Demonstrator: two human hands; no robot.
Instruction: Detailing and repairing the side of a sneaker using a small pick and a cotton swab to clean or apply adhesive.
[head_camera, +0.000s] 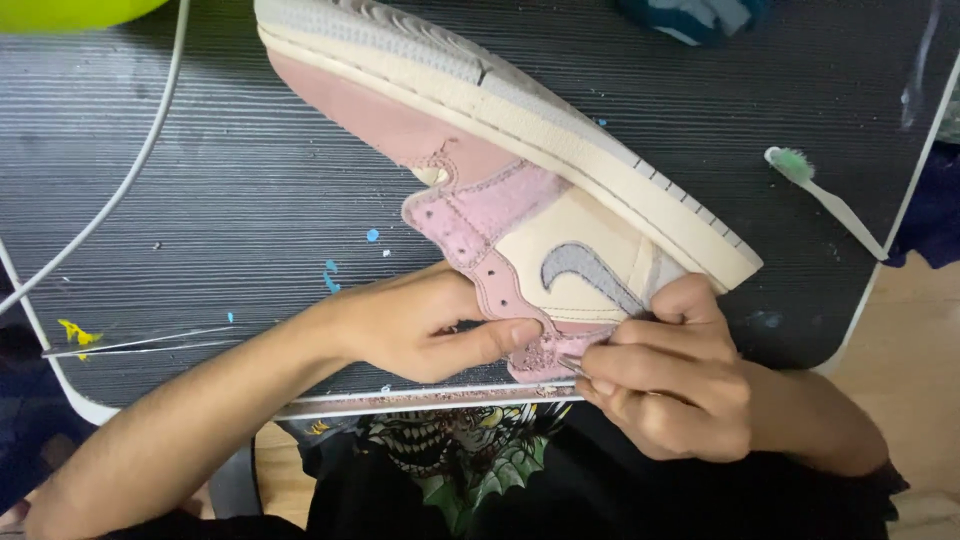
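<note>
The dark ribbed tabletop (230, 180) spreads out behind and to both sides of the grip, its grooved surface flecked with blue and yellow paint and edged in white. On it, lying on its side, is the sneaker (520, 190), the largest thing under the hands: cream leather, dusty-pink suede panels, a grey curved emblem and a thick off-white rubber sole with notched edges. Its long axis runs diagonally, heel end low at the grip, toe end up and away to the left, where the frame cuts it off.

The left hand (420, 325) clamps the heel area from the left, thumb pressed flat across the pink suede. The right hand (665, 375) closes from the right, fingers curled tight around a thin metal tool (572, 365); only its tip shows against the heel, the rest hidden in the fist, so its kind is hard to tell.

A white cable (130, 170) curves far left of the grip. A white toothbrush (825, 198) with green bristles lies up to the right. Two thin metal rods (140, 345) rest left of the forearm.
</note>
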